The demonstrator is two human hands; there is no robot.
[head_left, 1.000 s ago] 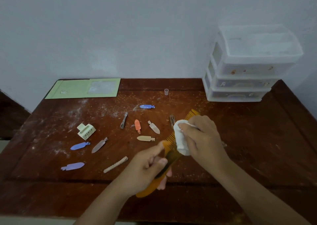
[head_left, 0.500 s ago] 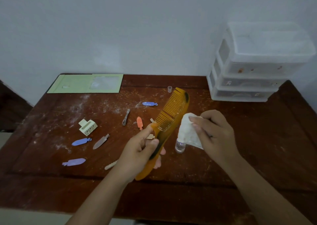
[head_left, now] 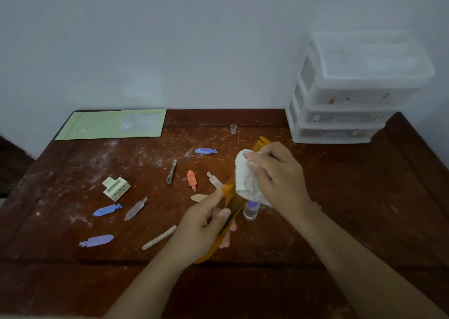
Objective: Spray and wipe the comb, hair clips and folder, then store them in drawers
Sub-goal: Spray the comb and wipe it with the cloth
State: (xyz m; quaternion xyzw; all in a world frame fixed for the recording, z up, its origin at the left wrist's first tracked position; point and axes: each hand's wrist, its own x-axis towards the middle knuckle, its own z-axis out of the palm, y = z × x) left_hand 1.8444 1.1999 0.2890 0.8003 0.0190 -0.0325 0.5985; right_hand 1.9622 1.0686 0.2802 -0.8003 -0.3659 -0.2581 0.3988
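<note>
Step in hand: wiping the comb [head_left: 230,203]; judged an early stage, since nothing on the desk [head_left: 364,197] looks stored yet.
Left hand [head_left: 201,231]: fingers clenched round the comb's handle end, holding it slanted above the desk.
Right hand [head_left: 277,177]: fingers pinch a white cloth [head_left: 244,180] and press it against the comb's teeth; the comb's far tip shows beyond the cloth.
Spray bottle [head_left: 251,209]: small, clear, purple collar, standing on the desk just below the cloth; its clear cap [head_left: 233,129] stands apart, toward the wall.
Hair clips: scattered on the desk left of the hands, among them an orange clip [head_left: 191,179], blue clips [head_left: 205,150] and a cream claw clip [head_left: 116,188]; none wiped, by appearance.
Folder [head_left: 102,124]: green, flat at the far left corner, dusty.
Drawers [head_left: 352,104]: translucent unit at the far right, all closed.
Next move: finish the teeth, then a free hand must pull a drawer open before the comb goes in.
Writing: small mark on the folder, unreadable; no brand legible.
</note>
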